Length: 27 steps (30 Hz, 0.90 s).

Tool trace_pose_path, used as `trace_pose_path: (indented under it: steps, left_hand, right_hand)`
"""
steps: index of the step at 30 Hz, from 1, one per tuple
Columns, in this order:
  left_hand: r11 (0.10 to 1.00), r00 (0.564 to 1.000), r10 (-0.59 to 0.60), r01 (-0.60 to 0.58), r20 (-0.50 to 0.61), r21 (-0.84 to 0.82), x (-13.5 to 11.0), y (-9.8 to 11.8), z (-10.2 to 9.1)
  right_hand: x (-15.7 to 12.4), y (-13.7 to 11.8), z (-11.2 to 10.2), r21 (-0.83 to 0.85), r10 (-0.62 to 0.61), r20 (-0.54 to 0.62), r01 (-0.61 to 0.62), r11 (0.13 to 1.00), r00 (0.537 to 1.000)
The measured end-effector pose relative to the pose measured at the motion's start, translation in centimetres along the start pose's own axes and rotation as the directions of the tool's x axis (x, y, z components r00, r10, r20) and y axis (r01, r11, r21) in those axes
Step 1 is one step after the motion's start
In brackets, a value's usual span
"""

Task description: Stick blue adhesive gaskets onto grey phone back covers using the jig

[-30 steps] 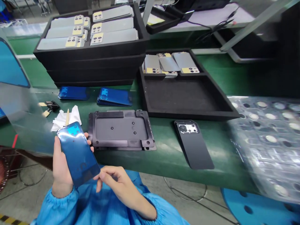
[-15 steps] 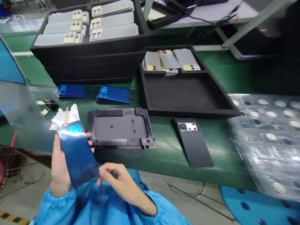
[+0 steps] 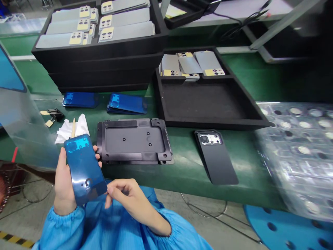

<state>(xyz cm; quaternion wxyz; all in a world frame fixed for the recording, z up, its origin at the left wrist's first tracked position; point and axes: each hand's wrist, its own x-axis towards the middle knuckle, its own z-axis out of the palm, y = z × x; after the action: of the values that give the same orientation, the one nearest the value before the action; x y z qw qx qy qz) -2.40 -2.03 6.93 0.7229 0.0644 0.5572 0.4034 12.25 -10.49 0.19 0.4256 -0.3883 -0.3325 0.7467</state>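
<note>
Your left hand (image 3: 63,189) clasps the blue panel (image 3: 84,165) by its long edges, sensible for something likely light, stiff and slippery, while your right hand (image 3: 130,198) pinches its corner.

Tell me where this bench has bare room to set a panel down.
Bare green bench shows between the black fixture and the dark phone back, and again from there to the clear plastic tray. The front compartment of the black tray is bare too. Left of the fixture is crowded: white cloth, black clip, and the blue panel in the left hand.
</note>
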Motion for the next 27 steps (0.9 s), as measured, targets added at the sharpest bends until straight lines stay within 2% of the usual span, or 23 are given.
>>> trace_pose_path:
  steps: [9,17,23,25,27]
  left_hand:
    - [1.0,1.0,-0.011,0.011,0.003,-0.01,-0.1,0.2,0.0]
    - [0.997,0.979,-0.04,0.051,0.2,-0.05,-0.2,0.3,-1.0]
    - [0.998,0.981,-0.031,0.042,0.19,-0.055,-0.2,0.2,-1.4]
    - [0.998,0.987,0.021,-0.011,0.159,-0.062,-0.2,0.1,-1.3]
    - [0.988,0.984,0.139,-0.13,0.109,-0.084,-0.2,-0.2,-0.9]
  right_hand:
    - [0.1,0.1,0.0,0.016,0.004,0.021,-0.004,1.0,1.0]
    - [-0.1,-0.1,0.2,-0.066,-0.015,-0.005,0.015,0.998,1.0]
    - [-0.2,0.0,0.1,-0.05,-0.012,-0.042,0.01,0.999,0.999]
    - [-0.2,0.2,0.1,-0.02,-0.007,-0.055,0.006,1.0,0.998]
    - [-0.1,0.4,0.3,0.022,0.004,-0.062,-0.003,1.0,0.998]
